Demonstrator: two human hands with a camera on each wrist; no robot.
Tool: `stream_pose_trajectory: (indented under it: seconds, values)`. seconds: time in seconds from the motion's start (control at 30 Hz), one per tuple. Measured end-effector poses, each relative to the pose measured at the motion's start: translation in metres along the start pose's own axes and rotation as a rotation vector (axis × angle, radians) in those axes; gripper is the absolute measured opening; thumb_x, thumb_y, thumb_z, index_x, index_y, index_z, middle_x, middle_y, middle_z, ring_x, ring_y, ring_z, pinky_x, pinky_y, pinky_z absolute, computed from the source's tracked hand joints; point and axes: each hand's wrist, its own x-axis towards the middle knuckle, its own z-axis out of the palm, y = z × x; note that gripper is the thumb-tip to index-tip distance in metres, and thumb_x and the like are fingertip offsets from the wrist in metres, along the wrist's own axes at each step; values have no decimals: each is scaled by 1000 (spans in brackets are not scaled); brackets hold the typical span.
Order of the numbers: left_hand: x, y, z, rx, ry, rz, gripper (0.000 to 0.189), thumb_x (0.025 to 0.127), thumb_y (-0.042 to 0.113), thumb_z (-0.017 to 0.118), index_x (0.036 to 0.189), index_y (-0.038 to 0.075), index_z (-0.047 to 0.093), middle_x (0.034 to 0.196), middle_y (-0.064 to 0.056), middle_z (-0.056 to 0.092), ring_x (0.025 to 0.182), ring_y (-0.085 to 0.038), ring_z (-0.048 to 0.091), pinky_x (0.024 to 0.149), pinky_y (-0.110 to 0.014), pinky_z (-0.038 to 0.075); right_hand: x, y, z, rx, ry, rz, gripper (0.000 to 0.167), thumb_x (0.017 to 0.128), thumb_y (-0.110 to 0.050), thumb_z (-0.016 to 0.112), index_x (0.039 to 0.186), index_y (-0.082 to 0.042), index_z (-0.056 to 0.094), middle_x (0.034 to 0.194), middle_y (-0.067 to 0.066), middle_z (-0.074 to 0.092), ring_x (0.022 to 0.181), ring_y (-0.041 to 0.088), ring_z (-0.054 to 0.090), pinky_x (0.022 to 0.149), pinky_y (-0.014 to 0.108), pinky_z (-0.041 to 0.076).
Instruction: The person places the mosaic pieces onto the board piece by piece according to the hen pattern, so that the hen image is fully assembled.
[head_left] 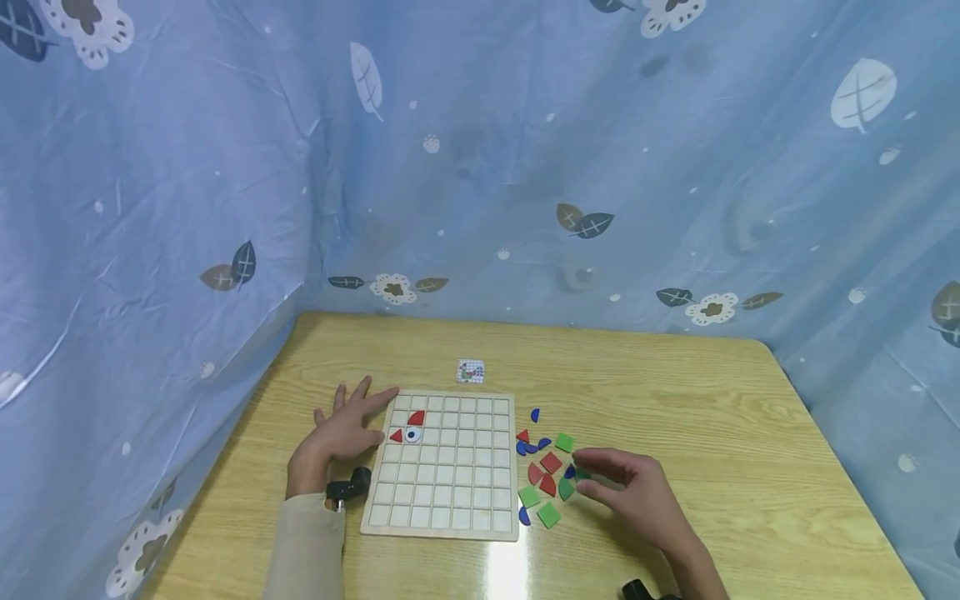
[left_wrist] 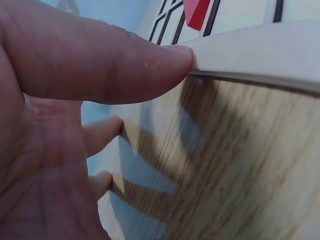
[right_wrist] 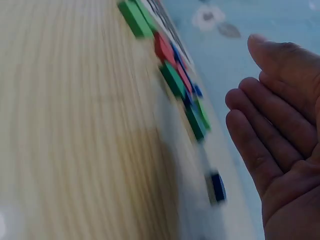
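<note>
A pale wooden grid board (head_left: 513, 467) lies on the table. Near its upper left corner sit a red quarter-circle piece (head_left: 417, 417), a red triangle (head_left: 396, 436) and a white eye tile (head_left: 412, 435). My left hand (head_left: 341, 429) spreads its fingers beside the board's left edge, and its thumb (left_wrist: 145, 70) touches the rim. My right hand (head_left: 630, 492) is above the right side of the loose pieces, fingers loosely bent and thumb apart, with nothing in it. Closest to it are a dark green piece (head_left: 582, 474), a green quarter circle (head_left: 566, 488) and a small blue piece (head_left: 571, 472).
Several loose red, blue and green pieces lie right of the board, among them a red square (head_left: 551, 463) and a green square (head_left: 549, 515). A small picture card (head_left: 471, 371) lies behind the board. Blue patterned cloth (head_left: 480, 167) hangs around the wooden table (head_left: 675, 383).
</note>
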Motion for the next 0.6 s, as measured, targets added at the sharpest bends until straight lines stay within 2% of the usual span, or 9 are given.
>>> stream_pose_trajectory:
  seconds: [0.13,0.27,0.43,0.6]
  values:
    - [0,1,1,2,4,-5,80,97,7,69,171,21,42,183,-27,0,162,-62,-20,110,-93,-20,-9,5,-15,-24,66,-3,36,93,-14,88,128,-8,80,124,10,82,113,17,80,97,22,62]
    - [0,1,1,-2,8,-8,80,95,7,69,170,21,43,183,-27,1,162,-62,-19,111,-93,-20,-9,8,-20,-40,100,1,33,94,-14,87,126,-9,81,124,8,83,113,12,79,98,19,60]
    - [0,1,2,-6,11,-11,81,94,7,69,170,20,43,183,-27,1,162,-62,-19,111,-92,-19,0,11,-18,-74,119,-3,33,94,-19,88,126,-13,81,123,3,83,114,8,78,98,18,59]
    - [0,0,3,-6,6,-10,82,94,7,69,170,20,43,183,-27,1,162,-62,-19,111,-92,-20,14,16,-13,-81,129,-17,35,93,-19,88,126,-11,81,123,4,83,113,11,79,97,18,60]
